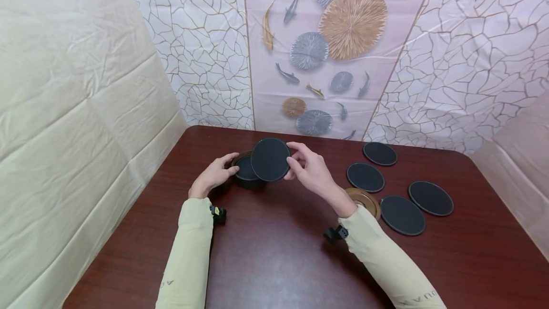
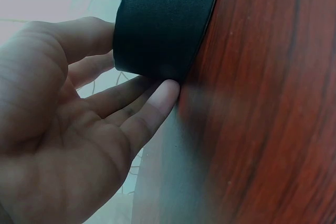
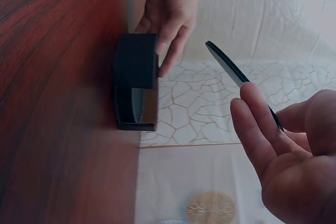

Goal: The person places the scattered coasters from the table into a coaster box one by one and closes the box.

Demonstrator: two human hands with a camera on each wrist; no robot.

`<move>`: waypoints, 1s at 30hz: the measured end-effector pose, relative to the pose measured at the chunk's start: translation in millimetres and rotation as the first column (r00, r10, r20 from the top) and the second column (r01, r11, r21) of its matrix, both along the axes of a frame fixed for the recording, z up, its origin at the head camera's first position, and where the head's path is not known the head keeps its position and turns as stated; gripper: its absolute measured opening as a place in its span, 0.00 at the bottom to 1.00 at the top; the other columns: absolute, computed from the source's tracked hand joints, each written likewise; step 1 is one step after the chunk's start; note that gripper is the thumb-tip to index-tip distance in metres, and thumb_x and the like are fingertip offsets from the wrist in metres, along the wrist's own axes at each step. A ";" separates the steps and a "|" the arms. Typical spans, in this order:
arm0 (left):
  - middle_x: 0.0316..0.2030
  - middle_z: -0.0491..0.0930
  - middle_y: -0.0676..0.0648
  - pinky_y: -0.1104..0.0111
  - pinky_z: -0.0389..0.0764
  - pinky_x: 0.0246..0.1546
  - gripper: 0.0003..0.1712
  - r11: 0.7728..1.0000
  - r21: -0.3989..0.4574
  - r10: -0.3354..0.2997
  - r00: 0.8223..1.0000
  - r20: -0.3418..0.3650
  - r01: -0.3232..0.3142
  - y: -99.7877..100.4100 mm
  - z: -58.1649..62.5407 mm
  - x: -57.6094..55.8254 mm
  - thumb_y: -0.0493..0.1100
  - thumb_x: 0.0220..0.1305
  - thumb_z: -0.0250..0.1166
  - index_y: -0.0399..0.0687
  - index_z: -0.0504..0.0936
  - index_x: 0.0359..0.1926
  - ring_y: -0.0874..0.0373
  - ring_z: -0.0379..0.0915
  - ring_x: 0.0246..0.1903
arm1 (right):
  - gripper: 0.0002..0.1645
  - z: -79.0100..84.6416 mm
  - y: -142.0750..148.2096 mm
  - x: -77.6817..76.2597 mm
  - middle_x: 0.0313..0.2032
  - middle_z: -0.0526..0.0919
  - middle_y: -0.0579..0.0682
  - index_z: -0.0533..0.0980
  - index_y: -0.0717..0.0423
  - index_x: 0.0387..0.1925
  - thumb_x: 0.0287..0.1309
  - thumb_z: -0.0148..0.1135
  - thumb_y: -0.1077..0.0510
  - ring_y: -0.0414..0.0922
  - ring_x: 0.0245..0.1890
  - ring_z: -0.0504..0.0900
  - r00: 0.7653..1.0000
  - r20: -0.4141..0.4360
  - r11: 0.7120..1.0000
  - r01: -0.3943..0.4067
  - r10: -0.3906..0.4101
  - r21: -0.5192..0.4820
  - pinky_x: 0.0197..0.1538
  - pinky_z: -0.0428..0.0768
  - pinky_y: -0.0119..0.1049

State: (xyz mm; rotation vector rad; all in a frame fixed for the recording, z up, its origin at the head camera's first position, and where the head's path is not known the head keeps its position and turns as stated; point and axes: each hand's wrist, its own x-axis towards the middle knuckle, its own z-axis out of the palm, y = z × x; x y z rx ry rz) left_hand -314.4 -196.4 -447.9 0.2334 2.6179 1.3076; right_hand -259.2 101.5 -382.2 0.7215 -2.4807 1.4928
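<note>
My right hand (image 1: pixel 310 169) pinches a round black coaster (image 1: pixel 269 160) by its right edge, thumb on the near face and fingers behind. The coaster is raised and tilted, covering part of a round black coaster holder (image 1: pixel 250 184) in the head view. In the right wrist view the holder (image 3: pixel 135 59) has a brown inside and a cutout in its wall, with a dark disc showing within. My left hand (image 1: pixel 213 175) holds the holder's left side, thumb and fingers at its rim and wall. From the left wrist, its fingertips touch the black wall (image 2: pixel 163 24).
Several black coasters, among them a near one (image 1: pixel 403 215) and a far one (image 1: pixel 380 153), lie spread on the right of the reddish-brown table (image 1: pixel 274 261). A brown round piece (image 1: pixel 364 199) is partly hidden by my right forearm. Patterned cloth hangs behind the table.
</note>
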 end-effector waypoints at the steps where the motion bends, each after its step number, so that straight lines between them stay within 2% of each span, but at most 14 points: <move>1: 0.71 0.63 0.41 0.52 0.62 0.66 0.32 1.000 -0.002 0.000 1.000 -0.002 0.000 0.1 0.3 0.2 0.47 0.72 0.56 0.57 0.60 0.74 0.46 0.59 0.69 | 0.26 -1.5 -1.4 -2.1 0.31 0.83 0.57 0.68 0.55 0.65 0.67 0.57 0.64 0.51 0.24 0.86 1.000 0.007 1.000 0.000 0.000 -0.008 0.35 0.84 0.50; 5: 0.71 0.62 0.41 0.52 0.63 0.66 0.32 1.000 0.005 -0.014 1.000 -0.003 0.014 1.2 1.2 0.9 0.46 0.73 0.56 0.54 0.60 0.75 0.46 0.59 0.69 | 0.26 -8.0 -5.1 -9.6 0.31 0.83 0.58 0.68 0.56 0.65 0.67 0.57 0.65 0.54 0.25 0.86 0.999 0.036 0.999 0.020 -0.018 -0.035 0.37 0.83 0.55; 11: 0.71 0.63 0.41 0.52 0.63 0.66 0.32 1.000 0.010 -0.014 1.000 -0.004 0.014 1.4 0.8 1.1 0.46 0.72 0.56 0.54 0.60 0.75 0.45 0.59 0.69 | 0.25 -14.6 -10.8 -17.8 0.33 0.84 0.61 0.68 0.57 0.65 0.67 0.57 0.65 0.51 0.24 0.87 0.997 0.067 0.998 0.045 -0.042 -0.052 0.35 0.85 0.51; 16: 0.71 0.63 0.41 0.53 0.63 0.64 0.32 1.000 0.011 -0.015 1.000 -0.006 0.015 0.9 -1.0 0.1 0.46 0.72 0.56 0.54 0.60 0.75 0.46 0.60 0.68 | 0.26 -17.6 -16.9 -23.9 0.35 0.84 0.65 0.67 0.58 0.66 0.68 0.56 0.64 0.56 0.26 0.87 0.995 0.095 0.996 0.043 -0.035 -0.084 0.32 0.85 0.42; 20: 0.71 0.63 0.42 0.54 0.63 0.64 0.32 1.000 0.018 -0.018 1.000 -0.001 0.018 1.1 -1.3 -0.1 0.46 0.72 0.56 0.54 0.60 0.75 0.46 0.60 0.67 | 0.27 -22.3 -21.6 -29.7 0.36 0.84 0.66 0.66 0.59 0.66 0.68 0.56 0.64 0.59 0.28 0.87 0.991 0.126 0.993 0.056 -0.043 -0.104 0.32 0.85 0.44; 24: 0.71 0.63 0.41 0.52 0.63 0.65 0.32 1.000 0.016 -0.014 1.000 -0.001 0.014 0.9 -0.4 0.1 0.47 0.72 0.56 0.55 0.60 0.74 0.46 0.60 0.68 | 0.24 -27.4 -27.3 -35.5 0.35 0.84 0.64 0.67 0.57 0.65 0.69 0.55 0.64 0.56 0.27 0.87 0.985 0.156 0.989 0.085 -0.066 -0.118 0.36 0.85 0.53; 30: 0.70 0.64 0.41 0.54 0.63 0.63 0.32 1.000 0.017 -0.013 1.000 -0.011 0.013 -0.5 0.5 0.0 0.46 0.72 0.56 0.54 0.61 0.74 0.47 0.61 0.66 | 0.23 -31.4 -38.1 -38.2 0.34 0.83 0.62 0.68 0.57 0.64 0.68 0.54 0.65 0.49 0.24 0.87 0.978 0.194 0.979 0.108 -0.074 -0.171 0.35 0.85 0.49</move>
